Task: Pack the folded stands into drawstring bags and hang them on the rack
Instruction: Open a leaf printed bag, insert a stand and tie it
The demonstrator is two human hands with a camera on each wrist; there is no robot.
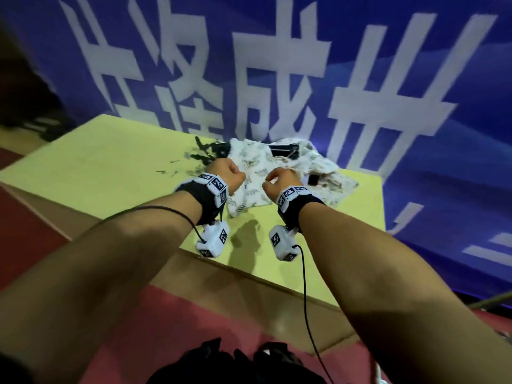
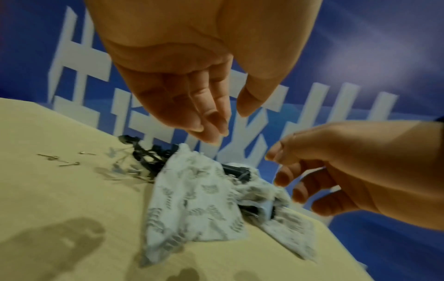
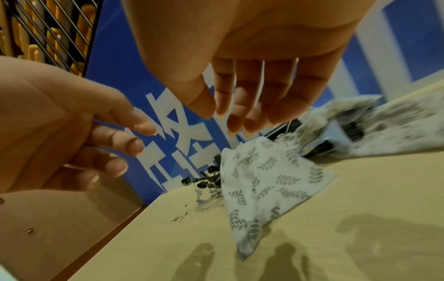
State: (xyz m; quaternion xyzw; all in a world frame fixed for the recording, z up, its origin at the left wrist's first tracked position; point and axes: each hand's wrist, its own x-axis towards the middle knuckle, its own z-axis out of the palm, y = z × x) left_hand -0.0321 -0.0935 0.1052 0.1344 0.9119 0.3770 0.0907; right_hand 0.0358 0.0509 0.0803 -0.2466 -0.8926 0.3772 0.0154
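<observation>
Several white leaf-print drawstring bags lie in a heap at the table's far side; the front bag (image 1: 249,189) (image 2: 192,199) (image 3: 266,176) is flat and limp. One black folded stand (image 1: 282,149) (image 2: 236,169) (image 3: 286,129) pokes out of the cloth behind it. Another black stand (image 1: 213,151) (image 2: 149,154) (image 3: 211,178) lies bare at the heap's left edge. My left hand (image 1: 232,173) (image 2: 228,121) (image 3: 134,140) and right hand (image 1: 277,176) (image 2: 281,171) (image 3: 223,116) hover side by side just above the front bag, fingers hanging loosely curled, holding nothing.
Small metal pins (image 1: 169,171) (image 2: 65,159) (image 3: 180,218) are scattered left of the heap on the yellow table (image 1: 97,162). A blue banner (image 1: 277,65) with white characters stands right behind the table. A wire rack (image 3: 48,28) shows at the far left.
</observation>
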